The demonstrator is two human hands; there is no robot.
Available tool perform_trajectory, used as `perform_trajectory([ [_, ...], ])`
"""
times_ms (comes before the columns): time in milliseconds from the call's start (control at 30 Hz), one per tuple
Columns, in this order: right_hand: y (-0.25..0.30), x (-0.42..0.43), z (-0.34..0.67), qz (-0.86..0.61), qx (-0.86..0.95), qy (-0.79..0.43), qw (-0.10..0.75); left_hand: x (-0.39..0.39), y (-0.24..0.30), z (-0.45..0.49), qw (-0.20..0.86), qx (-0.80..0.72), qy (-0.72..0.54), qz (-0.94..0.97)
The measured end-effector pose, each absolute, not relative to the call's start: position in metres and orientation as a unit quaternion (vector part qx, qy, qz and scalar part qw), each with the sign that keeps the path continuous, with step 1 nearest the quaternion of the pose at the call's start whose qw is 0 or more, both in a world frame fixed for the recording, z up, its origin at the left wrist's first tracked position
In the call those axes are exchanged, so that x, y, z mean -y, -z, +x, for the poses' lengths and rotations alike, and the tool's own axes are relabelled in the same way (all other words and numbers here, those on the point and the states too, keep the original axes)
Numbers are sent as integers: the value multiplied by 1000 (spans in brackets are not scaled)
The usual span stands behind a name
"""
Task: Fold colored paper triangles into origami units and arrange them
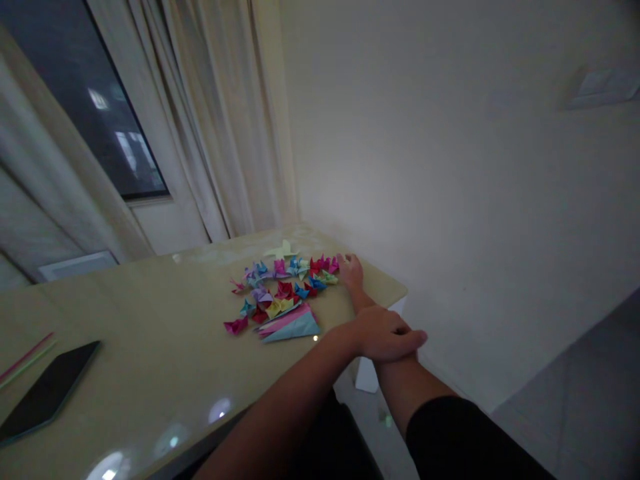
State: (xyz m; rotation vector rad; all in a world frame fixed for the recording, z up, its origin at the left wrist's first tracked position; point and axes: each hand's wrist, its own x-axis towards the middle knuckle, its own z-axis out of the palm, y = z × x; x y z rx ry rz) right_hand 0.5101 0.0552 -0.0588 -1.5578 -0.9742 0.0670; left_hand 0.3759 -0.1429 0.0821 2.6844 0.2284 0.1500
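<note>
My right hand (350, 269) reaches out over the table and rests at the right end of a cluster of small folded paper pieces (280, 288) in pink, red, blue, yellow and purple. Its fingers look loosely curled beside the pieces; whether they pinch one is unclear. My left hand (387, 333) lies across my right forearm, fingers wrapped over it. A few flat coloured paper sheets (290, 323) in pink and blue lie fanned at the near side of the cluster. A pale folded piece (283, 251) lies at the far side.
The glossy beige table (150, 347) ends near the white wall at its right edge. A dark phone (50, 390) lies at the left, with thin coloured strips (25, 360) beside it. Curtains (215, 120) and a dark window (85, 93) stand behind.
</note>
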Motion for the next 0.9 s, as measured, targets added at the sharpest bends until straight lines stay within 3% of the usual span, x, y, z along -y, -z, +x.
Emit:
perform_trajectory([
  [233,57,-53,519,-645,360,2,674,156,-59,365,213,-126,-208,946],
  [467,55,-51,523,-639,281,22,715,169,-68,354,147,-92,-235,956],
  [900,51,-52,529,-656,245,-3,714,162,-75,365,189,-101,-188,959],
])
